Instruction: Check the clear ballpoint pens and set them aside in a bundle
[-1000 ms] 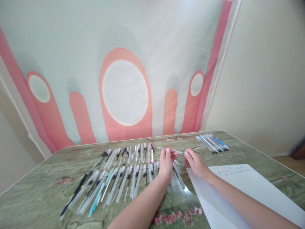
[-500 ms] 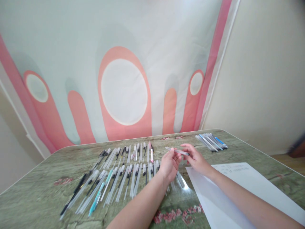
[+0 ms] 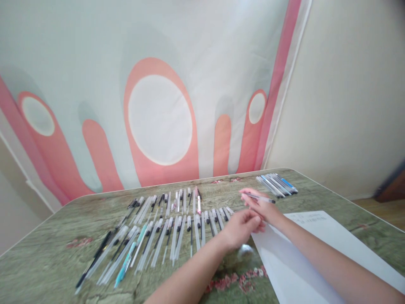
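Note:
My right hand (image 3: 257, 204) holds a slim clear pen (image 3: 260, 197) with a dark end, slanting above the top left corner of a white sheet of paper (image 3: 303, 249). Just below and to the left, my left hand (image 3: 243, 227) is closed, its fingers curled close to the right wrist. Whatever those fingers hold, if anything, is hidden. Left of that hand, a front row of clear pen parts with black refills (image 3: 177, 238) lies on the table. A teal pen (image 3: 125, 265) lies among them.
A second row of pen parts (image 3: 147, 209) lies farther back, with a pink-and-white pen (image 3: 199, 204) at its right end. Several assembled pens (image 3: 275, 185) sit together at the back right. Behind the green wood-patterned table (image 3: 38, 249) hangs a printed cloth (image 3: 104, 42).
The pen has passed out of my left hand and moved right in my right hand. My left hand has come down and right, toward the paper. The view has shifted slightly.

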`<state>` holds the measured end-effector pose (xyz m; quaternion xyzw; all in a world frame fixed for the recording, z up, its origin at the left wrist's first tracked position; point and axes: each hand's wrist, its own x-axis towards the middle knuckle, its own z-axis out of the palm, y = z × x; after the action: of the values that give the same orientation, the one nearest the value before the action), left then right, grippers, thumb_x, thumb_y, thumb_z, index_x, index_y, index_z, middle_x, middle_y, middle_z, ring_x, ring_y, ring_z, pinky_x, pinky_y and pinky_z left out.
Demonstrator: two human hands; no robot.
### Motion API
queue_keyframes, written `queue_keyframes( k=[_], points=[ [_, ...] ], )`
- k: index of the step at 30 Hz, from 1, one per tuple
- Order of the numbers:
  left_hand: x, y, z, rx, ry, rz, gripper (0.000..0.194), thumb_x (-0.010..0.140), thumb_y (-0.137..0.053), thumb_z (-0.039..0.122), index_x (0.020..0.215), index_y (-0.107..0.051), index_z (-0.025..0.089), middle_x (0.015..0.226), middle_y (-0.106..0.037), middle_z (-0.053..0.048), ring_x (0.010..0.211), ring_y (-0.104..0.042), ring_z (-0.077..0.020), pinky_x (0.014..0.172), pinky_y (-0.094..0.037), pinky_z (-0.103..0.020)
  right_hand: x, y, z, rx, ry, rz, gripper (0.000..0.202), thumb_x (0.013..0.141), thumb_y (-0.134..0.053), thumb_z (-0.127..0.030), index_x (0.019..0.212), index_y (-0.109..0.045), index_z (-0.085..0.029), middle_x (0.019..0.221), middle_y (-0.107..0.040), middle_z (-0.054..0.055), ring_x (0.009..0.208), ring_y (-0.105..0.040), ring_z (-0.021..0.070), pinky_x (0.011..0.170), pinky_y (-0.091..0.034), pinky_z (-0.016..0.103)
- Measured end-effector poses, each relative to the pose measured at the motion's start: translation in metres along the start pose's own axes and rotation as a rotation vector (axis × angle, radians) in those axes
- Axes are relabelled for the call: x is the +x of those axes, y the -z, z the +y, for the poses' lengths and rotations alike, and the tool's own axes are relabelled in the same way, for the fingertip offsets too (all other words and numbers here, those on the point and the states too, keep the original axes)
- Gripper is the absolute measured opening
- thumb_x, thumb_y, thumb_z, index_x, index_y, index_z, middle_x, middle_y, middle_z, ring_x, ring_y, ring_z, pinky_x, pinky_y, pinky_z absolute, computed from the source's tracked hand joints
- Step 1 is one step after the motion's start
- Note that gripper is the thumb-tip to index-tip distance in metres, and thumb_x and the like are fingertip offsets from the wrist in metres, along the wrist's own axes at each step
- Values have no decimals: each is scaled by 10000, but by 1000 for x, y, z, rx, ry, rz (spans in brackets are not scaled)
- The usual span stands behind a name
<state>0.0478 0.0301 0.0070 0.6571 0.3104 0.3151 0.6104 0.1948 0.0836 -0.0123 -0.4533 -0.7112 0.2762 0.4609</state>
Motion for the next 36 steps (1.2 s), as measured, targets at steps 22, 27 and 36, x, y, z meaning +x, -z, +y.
queue_keyframes(
  k=[22,27,36],
  points=[
    [-17,-31,-17,1315,-196,-134,617,837,-226,524,1250,-396,98,1336,-385,-140,1232,-326,-250,1038,-220,-389,-43,21,25,235,-407,124,246,722,-568,-420,753,-502,-185,571,-572,-30,470,-522,99,457,-429,218],
    [-16,-32,-16,1324,-162,-152,667,824,-221,550,1272,-373,79,1367,-337,-153,1253,-296,-257,1043,-208,-385,-55,23,32,60,-349,144,253,757,-507,-430,682,-471,-191,508,-529,-41,438,-494,106,444,-392,224],
    [-11,-28,-23,1355,-125,-139,794,781,-202,630,1300,-328,43,1383,-301,-174,1273,-254,-285,1049,-166,-412,-52,27,32,-209,-262,107,219,779,-462,-383,657,-455,-201,509,-497,-42,465,-478,122,493,-366,245]
  ],
)
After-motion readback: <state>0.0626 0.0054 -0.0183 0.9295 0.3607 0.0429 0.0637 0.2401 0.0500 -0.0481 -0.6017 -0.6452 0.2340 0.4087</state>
